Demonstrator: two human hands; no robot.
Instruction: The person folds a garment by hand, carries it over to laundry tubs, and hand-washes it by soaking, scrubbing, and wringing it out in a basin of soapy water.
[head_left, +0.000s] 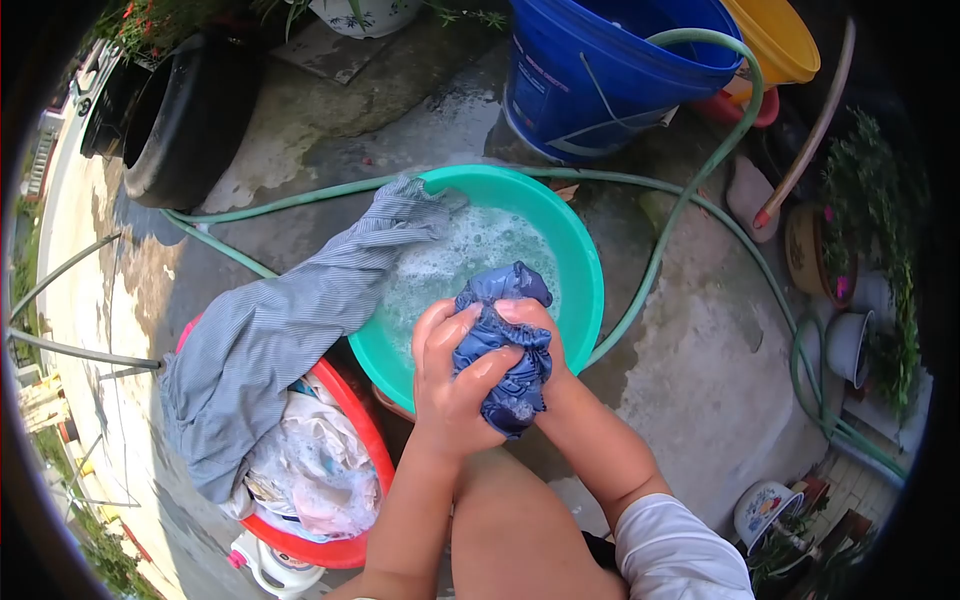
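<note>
Bunched between both hands is a wet blue cloth (pixel 505 360), its folds dotted with suds. My left hand (pixel 445 365) wraps its left side, fingers curled around the fabric. From the right, my right hand (pixel 535 325) grips the same cloth, partly hidden behind it. Both hands are over the near edge of a green basin (pixel 590 290) of foamy water (pixel 470 245). A grey striped garment (pixel 300 310) drapes from the basin's rim down to a red basin (pixel 370 440), which holds soapy white laundry (pixel 320 470).
A blue bucket (pixel 610 80) stands beyond the green basin, with a yellow bucket (pixel 780 45) behind it. A green hose (pixel 660 255) loops across the wet concrete. A white detergent jug (pixel 275 568) is by the red basin. Potted plants (pixel 875 240) line the right side.
</note>
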